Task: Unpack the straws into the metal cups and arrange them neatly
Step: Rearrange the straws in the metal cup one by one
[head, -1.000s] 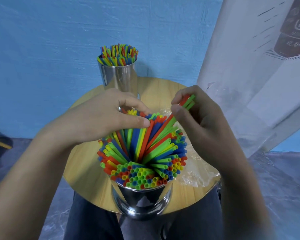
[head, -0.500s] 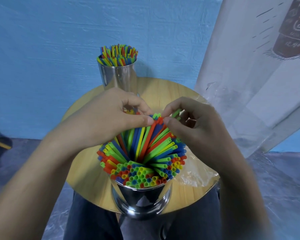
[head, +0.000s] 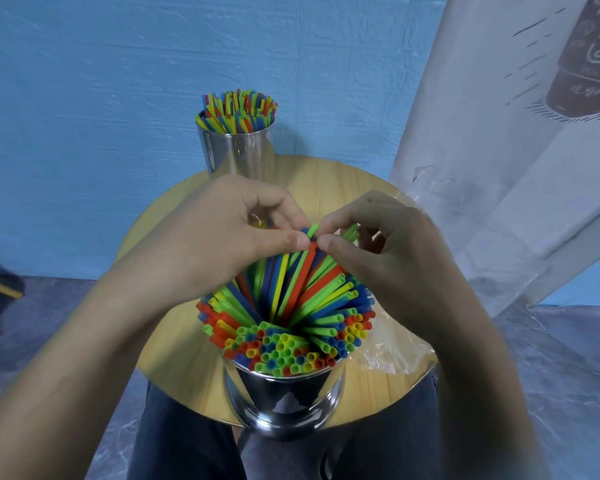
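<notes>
Round wooden table (head: 329,181) stands before a blue wall (head: 118,98) and carries the near metal cup (head: 284,400) at its front edge. Coloured straws (head: 291,306) fill this cup; their near ends fan out, and their far ends are gathered together higher up. The left hand (head: 222,237) reaches in from the left, its fingers and thumb curled around the gathered tips. The right hand (head: 388,244) meets it and pinches a green straw (head: 312,231) between thumb and index finger. The two thumb tips nearly touch. Behind the hands stands the far metal cup (head: 238,154), also full of straws. Crumpled clear wrap (head: 392,351) lies on the table at the right, near a white sheet (head: 499,168).
</notes>
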A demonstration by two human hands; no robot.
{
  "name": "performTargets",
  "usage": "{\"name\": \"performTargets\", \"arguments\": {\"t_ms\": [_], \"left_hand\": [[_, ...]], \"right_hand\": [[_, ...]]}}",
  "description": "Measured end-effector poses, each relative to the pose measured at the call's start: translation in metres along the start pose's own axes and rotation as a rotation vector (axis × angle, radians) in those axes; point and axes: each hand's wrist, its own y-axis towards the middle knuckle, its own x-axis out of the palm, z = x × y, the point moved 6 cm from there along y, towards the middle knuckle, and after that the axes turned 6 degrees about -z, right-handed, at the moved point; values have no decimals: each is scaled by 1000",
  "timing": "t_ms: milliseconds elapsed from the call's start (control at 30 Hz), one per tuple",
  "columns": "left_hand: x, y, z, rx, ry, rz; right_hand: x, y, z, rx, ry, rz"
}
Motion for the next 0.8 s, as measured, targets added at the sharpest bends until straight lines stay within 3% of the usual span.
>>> {"name": "performTargets", "arguments": {"t_ms": [300, 567, 800], "left_hand": [[-2, -4, 4, 24, 55, 19], [-12, -12, 23, 162, 15, 181], [-8, -6, 32, 237, 69, 126]], "right_hand": [[0, -2, 2, -22, 3, 5], [-14, -6, -17, -178, 288, 181], [-16, -4, -20, -219, 311, 234]]}}
